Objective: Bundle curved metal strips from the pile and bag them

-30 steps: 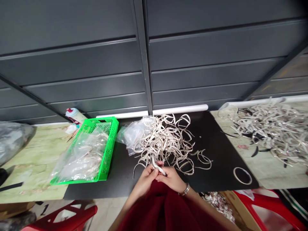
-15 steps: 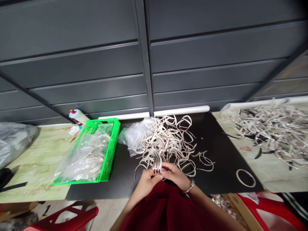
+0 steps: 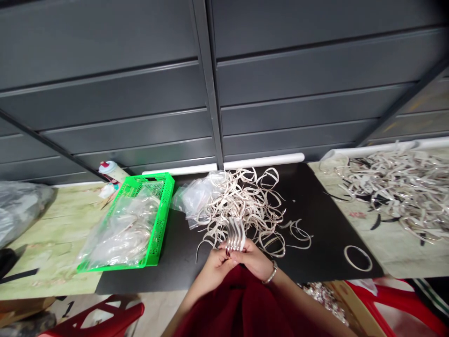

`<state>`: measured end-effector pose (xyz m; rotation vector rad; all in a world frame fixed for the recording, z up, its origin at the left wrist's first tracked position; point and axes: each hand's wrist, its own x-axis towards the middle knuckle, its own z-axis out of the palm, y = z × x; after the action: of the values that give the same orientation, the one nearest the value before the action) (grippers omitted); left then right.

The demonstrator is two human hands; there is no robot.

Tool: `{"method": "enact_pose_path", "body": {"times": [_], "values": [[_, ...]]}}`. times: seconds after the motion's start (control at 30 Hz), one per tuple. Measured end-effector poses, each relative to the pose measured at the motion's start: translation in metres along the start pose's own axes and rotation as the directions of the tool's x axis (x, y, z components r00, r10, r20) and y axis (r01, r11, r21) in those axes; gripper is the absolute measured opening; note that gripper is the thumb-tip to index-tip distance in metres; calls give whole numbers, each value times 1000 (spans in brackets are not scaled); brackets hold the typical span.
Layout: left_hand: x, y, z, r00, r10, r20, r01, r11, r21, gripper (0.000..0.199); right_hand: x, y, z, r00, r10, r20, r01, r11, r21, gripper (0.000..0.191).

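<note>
Near the table's front edge, my left hand (image 3: 216, 265) and my right hand (image 3: 255, 259) meet around a bundle of curved, shiny silvery strips (image 3: 235, 235). Fingers of both hands are closed on its lower end, and the strips fan upward side by side. Just beyond the bundle lies a tangled pile of pale curved strips (image 3: 245, 199) on the black mat (image 3: 315, 210). Clear plastic bags (image 3: 196, 196) touch the left side of the pile.
A green basket (image 3: 160, 234) holding bagged strips stands at the left, with a bottle (image 3: 115, 172) behind it. One ring (image 3: 358, 258) lies on the mat at right. Farther right is another strip pile (image 3: 403, 187). White rolls (image 3: 264, 161) line the dark wall.
The held strips have turned and shifted slightly right, now fanned more evenly. My right hand has moved slightly left and down, closer to my left hand.
</note>
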<state>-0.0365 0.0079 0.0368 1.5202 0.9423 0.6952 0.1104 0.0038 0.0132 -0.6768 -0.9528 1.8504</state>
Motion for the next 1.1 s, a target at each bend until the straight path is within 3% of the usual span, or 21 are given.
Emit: {"method": "enact_pose_path", "body": {"times": [0.13, 0.23, 0.33, 0.43, 0.57, 0.67, 0.73, 0.83, 0.93, 1.1], "values": [[0, 1, -2, 997, 45, 57, -48, 997, 56, 45, -1, -5, -2, 995, -26, 97, 32, 998, -61, 32], [0, -1, -3, 994, 11, 111, -13, 1000, 16, 43, -2, -10, -5, 986, -6, 168, 33, 988, -154, 33], [0, -2, -1, 992, -17, 127, 18, 1000, -4, 39, -4, -11, -7, 983, 40, 177, -17, 991, -134, 32], [1, -4, 2, 997, -5, 82, 6, 1000, -5, 35, -4, -7, -7, 995, 32, 99, -25, 997, -76, 28], [6, -24, -5, 988, -38, -148, 29, 998, -62, 35, -2, 1, -12, 982, -72, -176, 74, 997, 5, 21], [16, -58, -27, 920, -186, -346, 208, 978, 26, 41, -3, 3, -21, 928, -44, -370, 71, 996, 59, 21], [26, -85, -50, 857, -271, -438, 347, 932, 102, 48, -7, 2, -26, 905, 1, -426, 42, 995, 92, 27], [43, -126, -91, 795, -326, -512, 459, 875, 155, 48, -12, 2, -28, 912, 17, -409, 1, 999, 43, 41], [64, -156, -131, 740, -377, -557, 576, 783, 236, 35, -11, 7, -24, 929, 21, -370, -27, 1000, -13, 47], [102, -189, -174, 701, -445, -557, 692, 611, 384, 25, 5, 17, -13, 935, 62, -348, -28, 994, 103, 46]]}}
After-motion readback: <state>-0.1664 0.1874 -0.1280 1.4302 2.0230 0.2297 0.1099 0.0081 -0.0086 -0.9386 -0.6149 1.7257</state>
